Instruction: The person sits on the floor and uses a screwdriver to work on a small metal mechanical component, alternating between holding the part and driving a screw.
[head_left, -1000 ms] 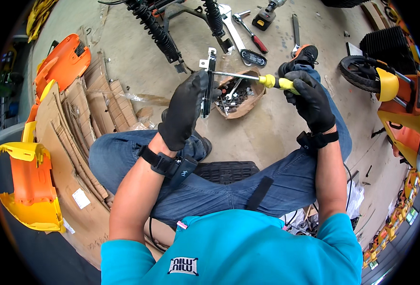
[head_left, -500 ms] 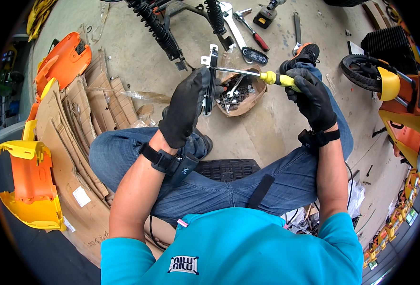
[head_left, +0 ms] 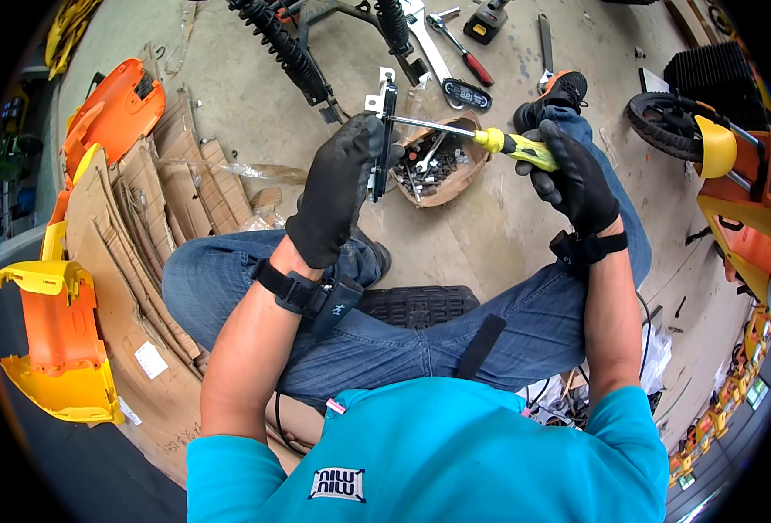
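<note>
My left hand (head_left: 337, 187), in a black glove, is closed around a narrow black part with metal brackets (head_left: 386, 131), held upright on edge. A yellow-and-black screwdriver (head_left: 512, 148) is gripped in my gloved right hand (head_left: 573, 179). Its metal shaft points left, and the tip meets the side of the black part. What the tip touches there is too small to make out. Below the shaft stands an open cardboard box (head_left: 442, 193) of loose screws, with a small wrench (head_left: 431, 155) lying in it.
A black frame with coil springs (head_left: 281, 52) stands ahead. Beyond the box lie a large adjustable wrench (head_left: 433, 52), a red-handled ratchet (head_left: 472, 65), a display unit (head_left: 466, 94) and a power drill (head_left: 486, 22). Flattened cardboard (head_left: 124, 253) and orange-yellow panels (head_left: 58, 322) lie left; a wheeled vehicle (head_left: 716, 152) stands right.
The black part and the screwdriver tip have shifted slightly up. The screwdriver handle has turned, and the fingers of my right hand have changed position on it.
</note>
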`<action>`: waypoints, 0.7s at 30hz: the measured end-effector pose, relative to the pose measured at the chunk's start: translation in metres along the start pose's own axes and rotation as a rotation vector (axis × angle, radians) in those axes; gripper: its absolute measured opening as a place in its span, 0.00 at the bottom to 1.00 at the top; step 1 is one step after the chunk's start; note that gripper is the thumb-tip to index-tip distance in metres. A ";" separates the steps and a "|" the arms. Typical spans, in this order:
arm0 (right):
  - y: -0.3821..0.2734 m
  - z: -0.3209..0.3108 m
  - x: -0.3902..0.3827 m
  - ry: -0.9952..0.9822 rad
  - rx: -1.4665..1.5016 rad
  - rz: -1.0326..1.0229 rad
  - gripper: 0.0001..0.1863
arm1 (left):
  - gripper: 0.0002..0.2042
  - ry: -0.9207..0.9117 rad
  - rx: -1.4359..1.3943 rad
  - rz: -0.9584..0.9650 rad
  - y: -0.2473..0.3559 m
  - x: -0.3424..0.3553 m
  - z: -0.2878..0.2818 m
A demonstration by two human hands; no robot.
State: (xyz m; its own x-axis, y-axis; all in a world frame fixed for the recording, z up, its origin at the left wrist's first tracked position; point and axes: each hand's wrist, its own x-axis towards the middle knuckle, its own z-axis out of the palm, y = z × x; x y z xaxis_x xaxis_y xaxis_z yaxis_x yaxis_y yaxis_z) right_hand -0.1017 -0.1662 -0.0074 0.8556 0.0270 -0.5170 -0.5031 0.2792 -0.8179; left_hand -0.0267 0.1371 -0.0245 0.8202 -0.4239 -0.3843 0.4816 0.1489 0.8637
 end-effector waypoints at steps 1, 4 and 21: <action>0.000 0.000 0.000 -0.012 -0.015 0.004 0.22 | 0.22 -0.001 0.025 -0.008 0.001 0.000 0.000; -0.001 -0.003 -0.002 -0.032 -0.076 0.015 0.22 | 0.22 0.003 0.078 -0.024 0.003 -0.001 -0.003; 0.006 0.003 -0.002 -0.073 -0.218 -0.087 0.22 | 0.19 0.003 0.084 -0.056 -0.005 0.001 -0.010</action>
State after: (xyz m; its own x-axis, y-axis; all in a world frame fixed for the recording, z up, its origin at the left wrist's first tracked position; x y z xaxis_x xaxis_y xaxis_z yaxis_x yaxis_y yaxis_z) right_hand -0.1061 -0.1620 -0.0101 0.8994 0.0831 -0.4291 -0.4348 0.0698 -0.8978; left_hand -0.0251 0.1444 -0.0328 0.7936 -0.4269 -0.4336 0.4994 0.0498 0.8649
